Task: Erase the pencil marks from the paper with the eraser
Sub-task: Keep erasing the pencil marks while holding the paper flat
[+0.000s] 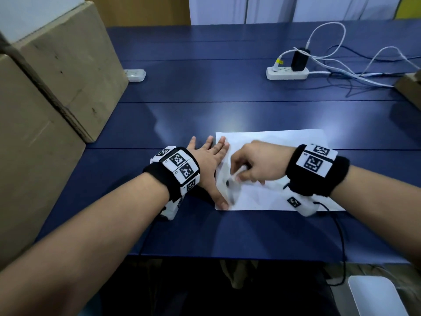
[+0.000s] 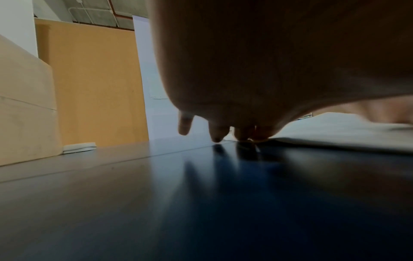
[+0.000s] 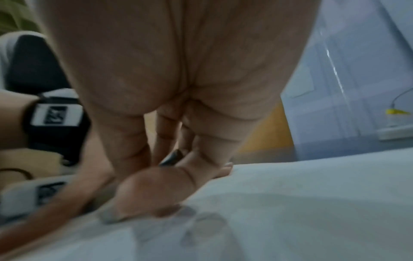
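A white sheet of paper (image 1: 284, 144) lies on the blue table (image 1: 205, 99), near its front edge. My left hand (image 1: 211, 156) lies flat with fingers spread over the sheet's left edge, and its thumb presses the near left corner. My right hand (image 1: 245, 172) pinches a small pale eraser (image 1: 232, 179) with its tip down on the left part of the sheet; it is blurred by motion. Grey smudged pencil marks (image 1: 231, 195) show just below the eraser. In the right wrist view a dark piece of the eraser (image 3: 173, 157) shows between the fingers above the paper (image 3: 290, 203).
Stacked cardboard boxes (image 1: 57, 76) fill the table's left side. A white power strip (image 1: 287, 73) with a black charger and loose white cables lies at the back right, and another strip (image 1: 136, 75) at the back left. A brown box (image 1: 410, 87) sits at the right edge.
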### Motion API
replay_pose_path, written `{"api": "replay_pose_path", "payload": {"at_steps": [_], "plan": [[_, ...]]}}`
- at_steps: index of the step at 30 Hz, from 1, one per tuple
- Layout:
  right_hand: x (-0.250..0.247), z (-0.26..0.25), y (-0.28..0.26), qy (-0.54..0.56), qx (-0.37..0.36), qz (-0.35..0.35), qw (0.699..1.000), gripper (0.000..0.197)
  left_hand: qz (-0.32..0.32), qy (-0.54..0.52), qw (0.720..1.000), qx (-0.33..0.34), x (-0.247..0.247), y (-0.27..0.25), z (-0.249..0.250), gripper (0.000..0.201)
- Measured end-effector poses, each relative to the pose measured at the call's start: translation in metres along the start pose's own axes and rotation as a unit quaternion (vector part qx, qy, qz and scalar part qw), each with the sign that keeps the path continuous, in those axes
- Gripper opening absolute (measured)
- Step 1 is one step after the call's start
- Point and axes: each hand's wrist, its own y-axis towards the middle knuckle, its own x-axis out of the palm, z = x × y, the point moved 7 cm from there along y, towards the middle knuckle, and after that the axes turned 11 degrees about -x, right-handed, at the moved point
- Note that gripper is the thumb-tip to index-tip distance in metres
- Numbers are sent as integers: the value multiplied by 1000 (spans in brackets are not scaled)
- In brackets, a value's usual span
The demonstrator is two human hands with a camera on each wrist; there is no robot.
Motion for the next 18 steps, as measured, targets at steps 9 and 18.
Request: {"api": "replay_pose_path", "payload": {"at_steps": [9,18], "plan": [[16,-11,-8,45,-27,-46,998,10,-25,-18,999,-9,-2,-3,3,166],[-11,15,1,12,16,54,998,7,-36,-7,999,-8,-3,-4,4,166]]}}
